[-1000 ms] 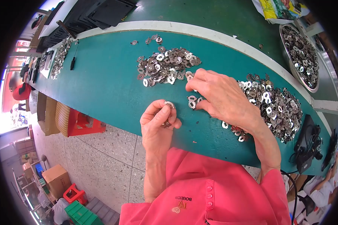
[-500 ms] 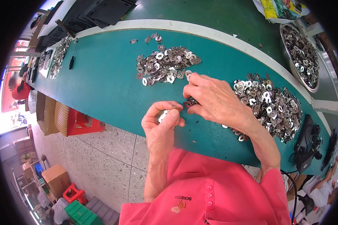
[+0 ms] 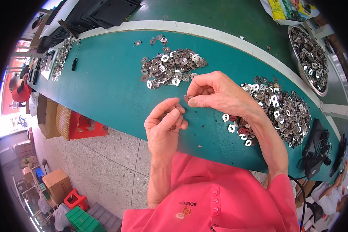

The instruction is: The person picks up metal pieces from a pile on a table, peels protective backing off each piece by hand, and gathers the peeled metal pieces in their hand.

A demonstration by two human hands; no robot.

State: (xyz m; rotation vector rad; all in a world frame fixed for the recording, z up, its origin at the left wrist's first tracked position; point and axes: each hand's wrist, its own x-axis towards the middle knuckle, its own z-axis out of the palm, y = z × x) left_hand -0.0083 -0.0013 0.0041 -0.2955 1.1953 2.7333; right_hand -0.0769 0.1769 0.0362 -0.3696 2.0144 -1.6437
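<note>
My left hand [image 3: 164, 121] is curled above the green tabletop with the thumb folded over small metal parts, which the fingers mostly hide. Close to its right, my right hand [image 3: 220, 94] pinches a small round metal piece [image 3: 187, 98] between thumb and fingertips. A heap of small silvery slotted discs [image 3: 170, 67] lies beyond the hands. Under and beside my right forearm spreads a larger pile of the same discs [image 3: 286, 112], with a few reddish ones at its near edge.
A round metal basin [image 3: 324, 91] full of discs stands at the far right. A black device with cables [image 3: 315, 150] sits at the table's right end. To the left are a thin black tool [image 3: 74, 64] and another heap of metal parts [image 3: 62, 58]. Black trays [image 3: 108, 13] stand behind.
My right hand has lifted and shifted slightly away from me, pinching a round piece. Discs at the near edge of the right pile have come into view. My left hand has turned inward slightly.
</note>
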